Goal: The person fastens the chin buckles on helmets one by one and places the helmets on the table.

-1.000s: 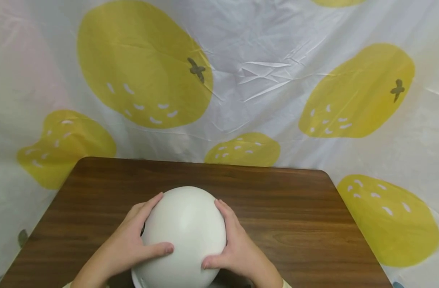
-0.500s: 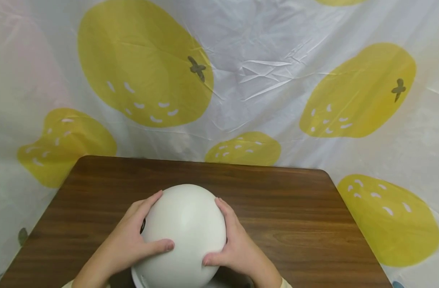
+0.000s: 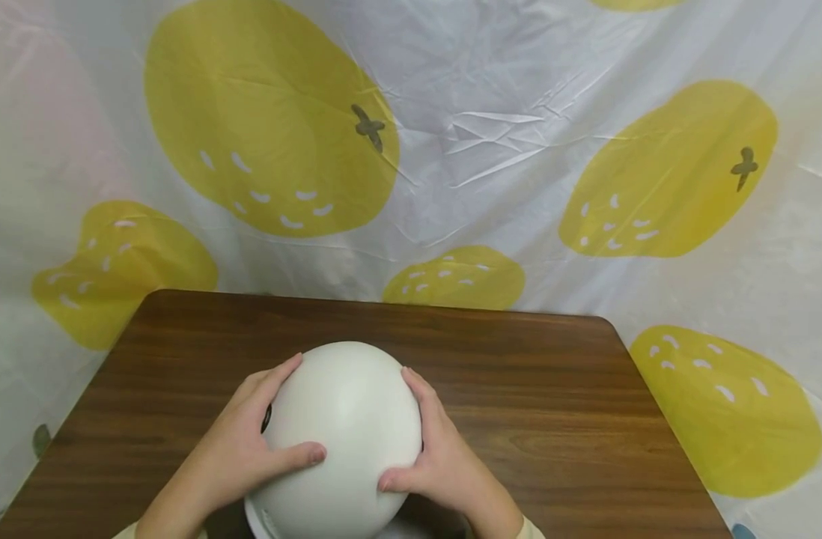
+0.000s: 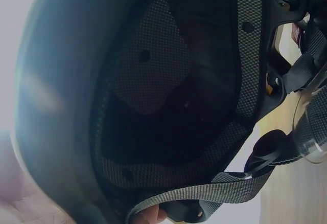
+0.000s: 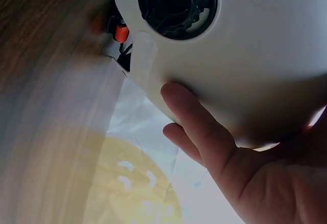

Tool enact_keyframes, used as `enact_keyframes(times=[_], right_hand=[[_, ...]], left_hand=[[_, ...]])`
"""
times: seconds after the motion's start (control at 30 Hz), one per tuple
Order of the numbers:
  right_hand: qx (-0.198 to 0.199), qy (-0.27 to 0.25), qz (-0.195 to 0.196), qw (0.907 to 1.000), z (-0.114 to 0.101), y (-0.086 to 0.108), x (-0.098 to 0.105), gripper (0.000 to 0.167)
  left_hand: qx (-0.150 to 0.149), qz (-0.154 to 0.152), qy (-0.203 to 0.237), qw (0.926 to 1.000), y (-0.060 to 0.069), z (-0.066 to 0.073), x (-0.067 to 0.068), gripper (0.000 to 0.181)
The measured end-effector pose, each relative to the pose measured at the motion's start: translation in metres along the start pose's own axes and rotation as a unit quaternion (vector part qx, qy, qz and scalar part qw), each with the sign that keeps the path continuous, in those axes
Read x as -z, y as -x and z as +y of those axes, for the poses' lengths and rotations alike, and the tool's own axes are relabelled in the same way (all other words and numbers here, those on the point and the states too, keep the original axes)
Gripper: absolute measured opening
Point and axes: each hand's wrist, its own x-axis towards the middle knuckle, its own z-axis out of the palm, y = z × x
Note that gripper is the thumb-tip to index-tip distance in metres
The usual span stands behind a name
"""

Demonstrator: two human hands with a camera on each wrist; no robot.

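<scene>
A smooth white helmet is held between both hands at the near side of the table in the head view. My left hand grips its left side, thumb lying across the shell. On the opposite side my right hand holds it, thumb on the near face. In the left wrist view the dark padded inside shows, along with a grey strap and a fingertip under it. The right wrist view has a round black fitting on the shell, with right fingers pressed below it. The helmet's lower part is cut off.
A brown wood-grain table spreads around and behind the helmet. Beyond its back edge hangs a white curtain printed with large yellow fruits. An orange piece shows by the helmet's edge in the right wrist view.
Helmet and hands appear very slightly higher in the head view, where the background has also shifted a little. Both hands keep the same hold.
</scene>
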Motion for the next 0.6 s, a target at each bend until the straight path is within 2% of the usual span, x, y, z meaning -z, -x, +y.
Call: enact_keyframes(times=[0.13, 0.23, 0.33, 0.47, 0.6], right_hand=[[-0.002, -0.005, 0.0, 1.0, 0.002, 0.0, 0.0, 0.129], [-0.002, -0.012, -0.001, 0.9999, 0.001, 0.0, -0.001, 0.128], [-0.005, -0.026, -0.001, 0.9996, -0.001, 0.0, -0.002, 0.128], [-0.014, -0.039, -0.003, 0.9991, -0.001, 0.0, -0.002, 0.129], [-0.019, -0.035, -0.003, 0.9992, 0.001, 0.0, -0.002, 0.13]], left_hand=[[0.002, 0.0, -0.003, 1.0, 0.0, 0.0, 0.0, 0.107], [-0.008, -0.008, 0.001, 0.9999, 0.0, -0.003, 0.002, 0.105], [-0.026, -0.03, 0.019, 0.999, 0.002, -0.008, 0.007, 0.098], [-0.058, -0.065, 0.055, 0.9946, 0.002, -0.016, 0.021, 0.093], [-0.044, -0.098, 0.103, 0.9888, 0.0, -0.024, 0.031, 0.092]])
